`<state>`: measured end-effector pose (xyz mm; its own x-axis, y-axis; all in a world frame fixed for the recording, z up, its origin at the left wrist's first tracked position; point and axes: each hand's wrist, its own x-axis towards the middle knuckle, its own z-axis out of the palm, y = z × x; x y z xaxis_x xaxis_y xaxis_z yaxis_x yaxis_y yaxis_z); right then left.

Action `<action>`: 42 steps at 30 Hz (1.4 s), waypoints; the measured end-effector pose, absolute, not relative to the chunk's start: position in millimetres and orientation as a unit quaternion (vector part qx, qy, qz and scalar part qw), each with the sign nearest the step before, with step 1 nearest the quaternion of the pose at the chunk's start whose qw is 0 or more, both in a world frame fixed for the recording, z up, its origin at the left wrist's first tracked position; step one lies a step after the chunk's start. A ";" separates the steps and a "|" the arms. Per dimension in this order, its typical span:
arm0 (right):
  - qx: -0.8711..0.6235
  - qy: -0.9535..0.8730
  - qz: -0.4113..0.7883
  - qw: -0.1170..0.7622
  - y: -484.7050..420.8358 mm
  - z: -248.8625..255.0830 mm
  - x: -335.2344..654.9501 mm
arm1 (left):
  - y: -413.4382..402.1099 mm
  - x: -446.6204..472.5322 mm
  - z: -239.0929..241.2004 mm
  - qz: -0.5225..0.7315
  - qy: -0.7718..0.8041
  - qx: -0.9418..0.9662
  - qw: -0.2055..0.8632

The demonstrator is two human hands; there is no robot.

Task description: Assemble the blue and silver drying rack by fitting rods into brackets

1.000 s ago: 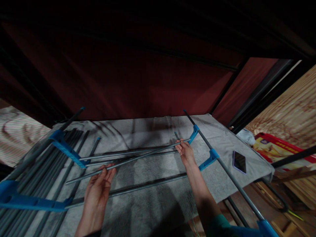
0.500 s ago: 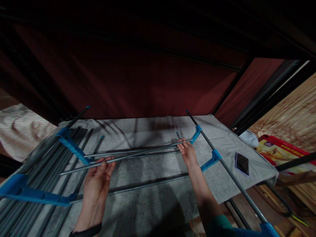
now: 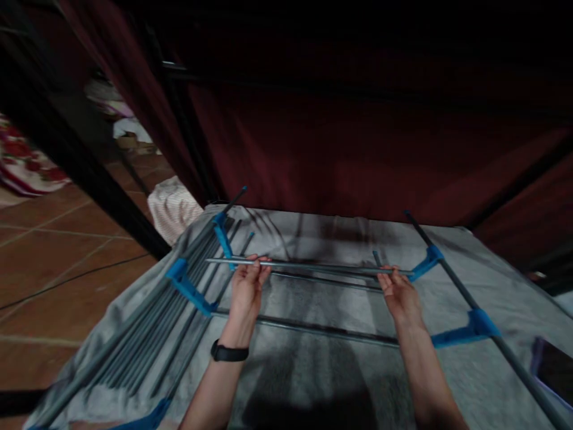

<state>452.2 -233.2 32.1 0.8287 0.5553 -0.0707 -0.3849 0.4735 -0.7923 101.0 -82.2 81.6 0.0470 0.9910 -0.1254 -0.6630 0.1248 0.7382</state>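
A thin grey metal tube (image 3: 313,266) runs crosswise between my hands. Its left end is pinched by my left hand (image 3: 247,283), thumb on top, with a black band on that wrist. My right hand (image 3: 400,294) is closed on it near the right end, beside a blue plastic bracket (image 3: 426,263). The tube's left tip sticks out past a far-left blue bracket (image 3: 223,236). Below it, another crossbar (image 3: 308,328) spans a left blue bracket (image 3: 190,286) and a right blue bracket (image 3: 470,329). Long side poles carry these brackets.
Several loose grey tubes (image 3: 154,322) lie side by side at the left of the grey cloth (image 3: 304,370). A phone (image 3: 555,370) rests at the right edge. Behind hangs a dark red curtain (image 3: 335,161); tiled floor (image 3: 58,275) shows at left.
My view has swung left, bringing the floor in. The tube's left end has come up, so it now lies nearly level, with both hands still holding it.
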 end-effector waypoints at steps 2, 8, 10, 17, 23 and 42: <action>-0.437 -0.087 0.281 0.850 -233.0 27.8 457.2 | -83.3 101.9 84.7 0.612 0.317 0.261 0.676; -0.437 -0.082 0.272 0.853 -233.3 27.1 459.3 | -83.2 107.5 96.2 0.619 0.328 0.252 0.668; -0.440 -0.076 0.269 0.853 -232.8 27.5 459.6 | -81.1 110.0 99.6 0.618 0.337 0.248 0.666; -0.484 -0.092 0.290 0.820 -233.1 25.9 462.0 | -74.2 115.6 104.8 0.626 0.349 0.267 0.645; -0.592 -0.243 0.319 0.699 -235.6 38.6 396.7 | -73.3 116.2 109.1 0.623 0.359 0.298 0.628; -0.595 -0.749 -0.146 0.254 -147.5 84.9 324.5 | -85.7 86.7 129.9 0.486 0.417 0.511 0.573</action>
